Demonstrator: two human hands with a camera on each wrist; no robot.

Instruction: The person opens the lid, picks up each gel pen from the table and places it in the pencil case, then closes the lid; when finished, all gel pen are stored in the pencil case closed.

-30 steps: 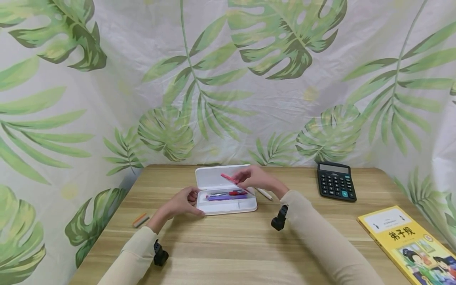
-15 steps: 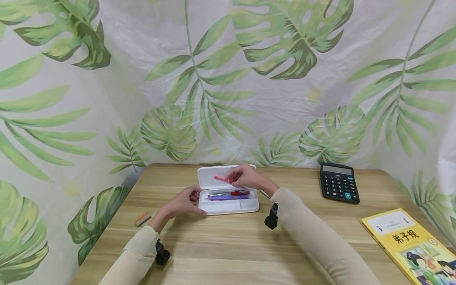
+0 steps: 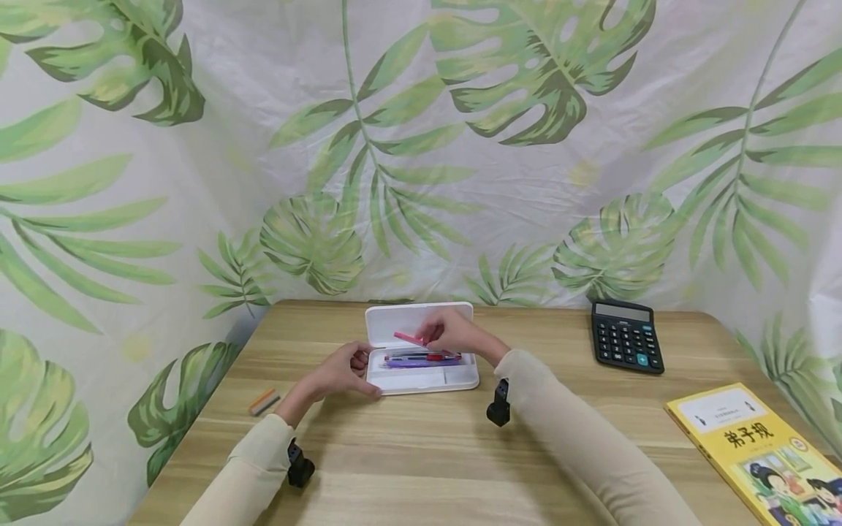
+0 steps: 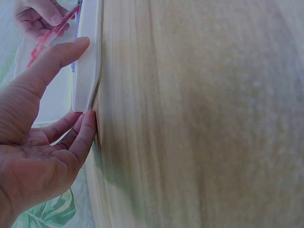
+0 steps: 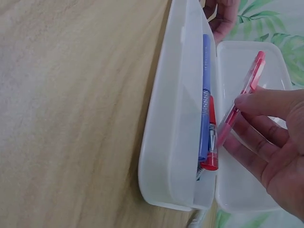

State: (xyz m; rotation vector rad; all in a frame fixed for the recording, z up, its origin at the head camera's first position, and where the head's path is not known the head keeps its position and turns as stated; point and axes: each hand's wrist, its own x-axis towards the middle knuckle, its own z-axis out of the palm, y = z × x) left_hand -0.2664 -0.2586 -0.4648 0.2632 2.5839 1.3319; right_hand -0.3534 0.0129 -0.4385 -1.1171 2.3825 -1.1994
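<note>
An open white pencil case (image 3: 408, 382) lies on the table, its lid (image 5: 247, 194) tilted back. My left hand (image 3: 338, 371) grips its left end, thumb on the front wall and fingers at the end. Over the case, my right hand (image 3: 458, 331) pinches a pink pen (image 5: 251, 78) between thumb and fingers. The pen slants, its lower end close to the pens inside. A purple pen (image 5: 206, 121) and a red-capped clear pen (image 5: 212, 154) lie lengthwise in the back compartment. The front compartment shows a small divider near its right end.
A black calculator (image 3: 625, 337) stands at the back right, with a yellow book (image 3: 750, 438) nearer on that side. One orange-and-grey stick pair (image 3: 264, 402) lies left of the case. Beyond the case's right end, a whitish pen (image 5: 198, 218) shows partly. A leaf-print cloth (image 3: 408, 146) hangs behind the table.
My right hand has moved left and slightly down over the case with the pink pen, which now lies more level. The left hand keeps its place on the case.
</note>
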